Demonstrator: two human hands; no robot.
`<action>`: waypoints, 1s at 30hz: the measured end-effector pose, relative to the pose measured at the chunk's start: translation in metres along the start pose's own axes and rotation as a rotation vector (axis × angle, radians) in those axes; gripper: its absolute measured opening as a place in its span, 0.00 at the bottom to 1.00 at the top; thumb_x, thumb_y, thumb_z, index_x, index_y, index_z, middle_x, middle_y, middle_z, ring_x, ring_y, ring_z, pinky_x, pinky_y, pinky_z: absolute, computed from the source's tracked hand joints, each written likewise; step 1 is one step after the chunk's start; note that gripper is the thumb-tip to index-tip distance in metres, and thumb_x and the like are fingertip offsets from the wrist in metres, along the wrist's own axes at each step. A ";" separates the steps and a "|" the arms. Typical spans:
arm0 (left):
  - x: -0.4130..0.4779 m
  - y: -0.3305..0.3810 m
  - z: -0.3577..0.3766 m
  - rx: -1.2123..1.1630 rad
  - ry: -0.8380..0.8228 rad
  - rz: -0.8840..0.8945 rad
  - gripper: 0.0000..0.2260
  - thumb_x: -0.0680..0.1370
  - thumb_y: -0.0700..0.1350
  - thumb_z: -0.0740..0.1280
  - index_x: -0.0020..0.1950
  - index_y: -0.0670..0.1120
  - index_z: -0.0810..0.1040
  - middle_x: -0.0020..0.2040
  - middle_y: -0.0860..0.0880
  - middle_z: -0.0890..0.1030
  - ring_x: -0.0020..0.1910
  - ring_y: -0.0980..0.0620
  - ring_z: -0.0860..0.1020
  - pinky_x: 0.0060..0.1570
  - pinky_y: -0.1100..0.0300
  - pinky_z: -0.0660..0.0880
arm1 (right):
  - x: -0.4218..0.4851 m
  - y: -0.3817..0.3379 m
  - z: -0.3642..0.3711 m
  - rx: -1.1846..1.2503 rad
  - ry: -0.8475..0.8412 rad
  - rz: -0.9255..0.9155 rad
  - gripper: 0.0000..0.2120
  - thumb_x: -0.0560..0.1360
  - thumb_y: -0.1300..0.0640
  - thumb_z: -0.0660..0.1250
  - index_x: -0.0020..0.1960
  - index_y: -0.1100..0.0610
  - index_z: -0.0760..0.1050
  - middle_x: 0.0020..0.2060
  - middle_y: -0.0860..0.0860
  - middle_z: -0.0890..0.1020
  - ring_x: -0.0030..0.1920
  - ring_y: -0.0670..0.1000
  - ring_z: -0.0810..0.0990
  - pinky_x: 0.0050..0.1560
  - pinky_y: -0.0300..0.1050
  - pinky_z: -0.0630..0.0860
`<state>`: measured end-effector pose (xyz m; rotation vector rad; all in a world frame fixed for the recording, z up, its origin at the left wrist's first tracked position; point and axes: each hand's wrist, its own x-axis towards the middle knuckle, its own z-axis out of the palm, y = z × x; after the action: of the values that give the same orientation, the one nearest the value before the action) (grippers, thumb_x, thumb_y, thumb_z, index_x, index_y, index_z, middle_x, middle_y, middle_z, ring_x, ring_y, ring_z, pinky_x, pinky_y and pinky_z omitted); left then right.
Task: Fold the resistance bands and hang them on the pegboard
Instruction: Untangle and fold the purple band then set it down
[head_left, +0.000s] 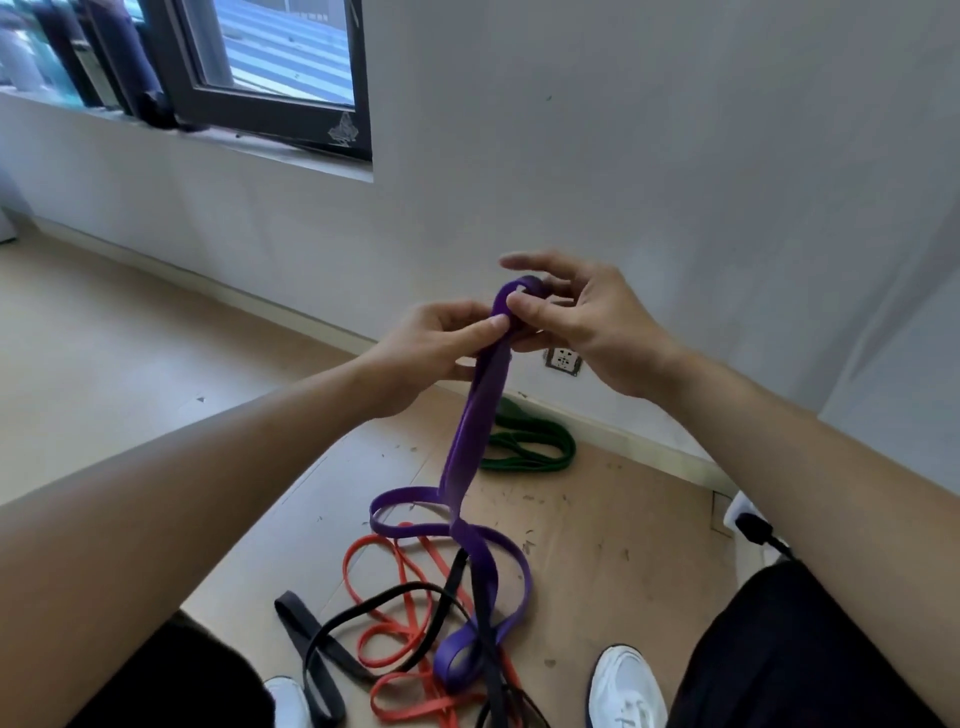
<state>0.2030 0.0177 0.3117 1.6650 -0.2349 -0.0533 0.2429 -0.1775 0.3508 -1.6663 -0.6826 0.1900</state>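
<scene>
- White shoes (626, 686) flank the purple band's (470, 447) lower loops, which lie on the floor (597, 545).
- It is flat, wide and doubled, rising to my hands.
- My left hand (431, 343) pinches it below its top bend; my right hand (587, 322) pinches the bend itself.

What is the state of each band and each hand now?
purple band, top held up, rest hanging to floor, not folded
left hand, pinches purple band
right hand, pinches its top loop
orange band, on floor, tangled with black band
black band, on floor, tangled
green band, bunched on floor near wall
</scene>
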 end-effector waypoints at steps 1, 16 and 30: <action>0.002 -0.002 0.002 -0.002 -0.021 -0.008 0.21 0.77 0.53 0.68 0.65 0.41 0.79 0.58 0.37 0.84 0.59 0.40 0.83 0.60 0.45 0.81 | 0.000 -0.001 -0.003 -0.015 0.015 -0.013 0.14 0.79 0.64 0.69 0.64 0.61 0.78 0.49 0.67 0.82 0.46 0.62 0.87 0.47 0.50 0.85; 0.017 -0.028 0.040 0.324 -0.221 -0.079 0.11 0.83 0.39 0.64 0.63 0.47 0.80 0.53 0.54 0.85 0.55 0.53 0.84 0.55 0.53 0.83 | -0.012 -0.016 -0.071 -0.094 0.122 -0.086 0.08 0.81 0.65 0.66 0.58 0.62 0.79 0.46 0.59 0.82 0.45 0.59 0.85 0.48 0.47 0.83; 0.016 -0.007 0.003 0.322 -0.069 -0.038 0.08 0.75 0.45 0.75 0.54 0.47 0.83 0.43 0.49 0.85 0.43 0.53 0.82 0.50 0.57 0.79 | -0.027 0.011 -0.116 -0.148 0.133 0.055 0.11 0.77 0.69 0.69 0.59 0.64 0.79 0.54 0.65 0.82 0.52 0.63 0.85 0.50 0.47 0.84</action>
<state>0.2187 0.0126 0.3062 1.9908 -0.2750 -0.1054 0.2812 -0.2907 0.3597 -1.8230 -0.5616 0.0684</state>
